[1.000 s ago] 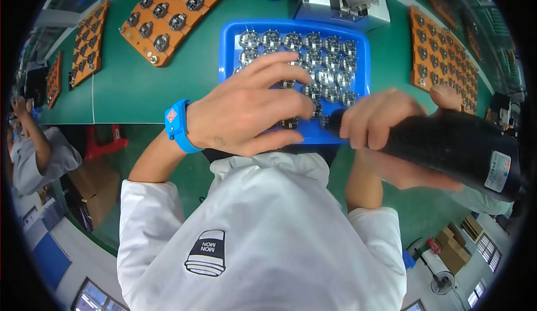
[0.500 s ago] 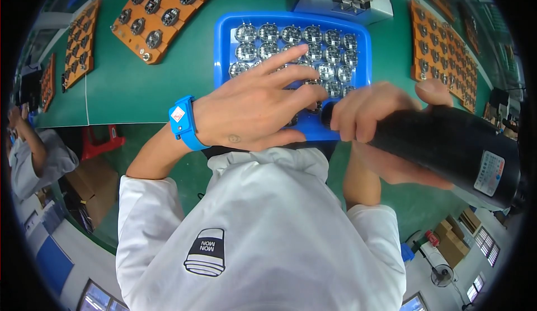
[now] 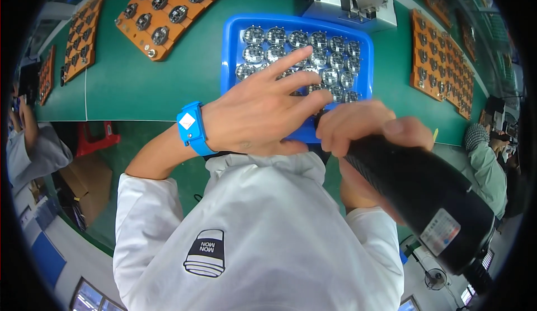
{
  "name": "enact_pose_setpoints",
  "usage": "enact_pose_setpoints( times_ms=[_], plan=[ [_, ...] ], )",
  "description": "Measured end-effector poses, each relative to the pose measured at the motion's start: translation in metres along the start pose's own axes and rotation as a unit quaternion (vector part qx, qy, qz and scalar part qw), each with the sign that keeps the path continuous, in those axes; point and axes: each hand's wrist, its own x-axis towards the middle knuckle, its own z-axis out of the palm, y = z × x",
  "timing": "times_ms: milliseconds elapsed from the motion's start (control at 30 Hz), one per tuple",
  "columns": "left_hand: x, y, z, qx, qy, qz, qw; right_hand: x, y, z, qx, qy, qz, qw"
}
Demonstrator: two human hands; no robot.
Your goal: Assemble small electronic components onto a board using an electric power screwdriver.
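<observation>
Hold the black handheld tool (image 3: 414,182) steady along its full barrel — its narrow end points left and far, toward the near right part of the blue tray (image 3: 291,21), while the broad, labelled end extends right and near. Your right hand (image 3: 369,126) is wrapped around the narrower portion, fingers curled tightly together over it; the very tip is partly screened, so you cannot confirm from this view what it meets. Your left hand (image 3: 251,115) lies palm down across the near left of the tray, fingers spread, thumb apart on the near side. For good control, brace the left palm lightly, hold its fingertips clear of the tool tip, and bring the tool in squarely rather than aslant. The clear round parts (image 3: 253,52) sit in rows in the tray: several lie just far of your left fingers, others partly beneath them — whether the fingertips touch or only hover over them cannot be told.
</observation>
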Motion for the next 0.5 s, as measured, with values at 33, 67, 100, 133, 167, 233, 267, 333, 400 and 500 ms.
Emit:
enact_pose_setpoints(
  times_ms=[33,67,100,133,167,233,267,333,400,500],
  plan=[
    [0.0,0.001,0.001,0.0,0.003,-0.002,1.0,0.003,0.003,0.005,0.003,-0.009,-0.005,1.0],
    [0.0,0.002,0.002,0.002,0.009,-0.006,1.0,0.002,-0.003,0.004,0.007,-0.019,-0.01,1.0],
    [0.0,0.003,0.003,0.003,0.013,-0.007,1.0,0.003,-0.003,0.008,0.008,-0.026,-0.016,0.999],
    [0.001,0.003,0.004,0.003,0.015,-0.006,1.0,0.006,-0.003,0.006,0.01,-0.033,-0.023,0.999],
    [0.001,0.003,0.004,-0.003,0.024,0.004,1.0,0.008,-0.002,0.012,0.012,-0.041,-0.03,0.999],
    [0.0,0.0,0.005,-0.007,0.037,0.011,0.999,0.015,0.005,0.019,0.02,-0.059,-0.043,0.997],
    [-0.002,-0.002,0.005,-0.004,0.032,0.006,0.999,0.001,-0.009,0.032,0.025,-0.069,-0.048,0.996],
    [-0.001,0.0,0.005,-0.004,0.026,0.013,1.0,0.026,0.004,0.005,0.023,-0.08,-0.064,0.995],
    [-0.001,0.002,0.003,-0.009,0.045,0.004,0.999,0.037,0.012,0.007,0.026,-0.094,-0.08,0.992],
    [-0.006,0.0,0.001,-0.001,0.013,-0.002,1.0,0.046,-0.003,-0.036,0.042,-0.122,-0.106,0.986]
  ],
)
